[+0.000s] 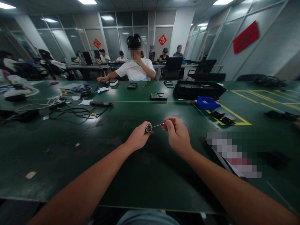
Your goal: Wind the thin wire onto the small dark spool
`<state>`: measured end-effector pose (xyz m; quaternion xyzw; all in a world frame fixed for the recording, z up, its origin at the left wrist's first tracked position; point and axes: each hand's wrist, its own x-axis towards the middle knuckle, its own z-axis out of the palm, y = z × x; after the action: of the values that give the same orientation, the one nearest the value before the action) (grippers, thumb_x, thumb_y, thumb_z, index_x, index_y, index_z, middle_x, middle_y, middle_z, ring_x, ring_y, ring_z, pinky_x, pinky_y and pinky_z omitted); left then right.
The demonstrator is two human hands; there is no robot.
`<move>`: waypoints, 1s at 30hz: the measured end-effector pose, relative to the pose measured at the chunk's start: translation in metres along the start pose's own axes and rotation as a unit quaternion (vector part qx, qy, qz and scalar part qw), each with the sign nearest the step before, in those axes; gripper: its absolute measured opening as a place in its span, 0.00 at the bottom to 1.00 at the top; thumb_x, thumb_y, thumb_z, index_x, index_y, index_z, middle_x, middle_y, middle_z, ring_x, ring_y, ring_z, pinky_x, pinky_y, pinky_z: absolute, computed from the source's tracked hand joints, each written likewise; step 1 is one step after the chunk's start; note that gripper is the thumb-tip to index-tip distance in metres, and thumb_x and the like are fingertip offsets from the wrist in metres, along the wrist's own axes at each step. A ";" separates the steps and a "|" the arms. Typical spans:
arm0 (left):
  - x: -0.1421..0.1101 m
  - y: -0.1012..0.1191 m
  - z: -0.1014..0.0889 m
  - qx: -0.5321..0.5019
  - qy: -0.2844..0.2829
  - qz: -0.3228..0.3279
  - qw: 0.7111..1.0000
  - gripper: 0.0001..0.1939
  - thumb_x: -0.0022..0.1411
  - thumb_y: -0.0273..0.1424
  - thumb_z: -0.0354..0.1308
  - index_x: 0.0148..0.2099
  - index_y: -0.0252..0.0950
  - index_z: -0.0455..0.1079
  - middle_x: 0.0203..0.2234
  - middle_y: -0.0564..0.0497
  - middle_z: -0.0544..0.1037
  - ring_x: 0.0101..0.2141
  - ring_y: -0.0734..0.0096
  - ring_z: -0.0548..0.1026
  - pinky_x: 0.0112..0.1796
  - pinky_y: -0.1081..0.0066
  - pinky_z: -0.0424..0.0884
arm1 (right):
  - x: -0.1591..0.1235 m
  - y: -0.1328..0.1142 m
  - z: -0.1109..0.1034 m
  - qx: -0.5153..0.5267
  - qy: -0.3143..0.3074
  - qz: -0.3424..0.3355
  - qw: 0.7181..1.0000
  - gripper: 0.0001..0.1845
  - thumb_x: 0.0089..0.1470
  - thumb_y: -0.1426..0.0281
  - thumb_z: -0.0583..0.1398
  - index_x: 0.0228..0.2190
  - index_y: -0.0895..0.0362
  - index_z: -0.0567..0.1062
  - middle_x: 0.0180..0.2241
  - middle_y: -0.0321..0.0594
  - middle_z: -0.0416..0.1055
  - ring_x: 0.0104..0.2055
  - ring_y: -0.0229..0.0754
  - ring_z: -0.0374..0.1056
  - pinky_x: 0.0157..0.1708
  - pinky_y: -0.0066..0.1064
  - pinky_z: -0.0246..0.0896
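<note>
My left hand (138, 137) is closed around a small round silver part (148, 128), held above the dark green table (105, 162). My right hand (177, 132) is pinched on the handle end of a thin screwdriver (156, 126). Its metal shaft runs left and its tip meets the silver part. Both hands hover near the middle of the table, a little above its surface.
A blue tray (207, 102) and a black case (199, 88) sit at the right. A circuit board (158, 96) lies ahead, cables (77, 112) at the left. A person in a white shirt (136, 70) sits across. A blurred flat item (234, 154) lies at my right.
</note>
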<state>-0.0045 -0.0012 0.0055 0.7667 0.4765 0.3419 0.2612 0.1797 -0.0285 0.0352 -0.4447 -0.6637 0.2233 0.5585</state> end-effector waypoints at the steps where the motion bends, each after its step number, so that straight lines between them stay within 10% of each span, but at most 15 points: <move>1: 0.000 0.000 0.000 -0.002 0.001 -0.003 1.000 0.08 0.63 0.30 0.56 0.45 0.39 0.65 0.36 0.52 0.76 0.36 0.68 0.73 0.36 0.69 0.64 | 0.000 0.000 0.000 -0.008 0.000 -0.005 1.000 0.11 0.65 0.62 0.53 0.41 0.55 0.71 0.32 0.39 0.75 0.33 0.40 0.73 0.35 0.34 0.69; 30: 0.003 -0.010 0.002 0.037 0.006 0.011 0.999 0.09 0.64 0.33 0.56 0.46 0.39 0.64 0.35 0.52 0.74 0.35 0.69 0.71 0.34 0.70 0.61 | -0.004 -0.006 -0.004 -0.241 -0.011 -0.160 0.957 0.23 0.55 0.57 0.64 0.17 0.55 0.63 0.16 0.29 0.61 0.17 0.31 0.54 0.20 0.27 0.47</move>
<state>-0.0081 0.0055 -0.0023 0.7790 0.4820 0.3315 0.2259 0.1817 -0.0357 0.0392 -0.4516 -0.7661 -0.0306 0.4563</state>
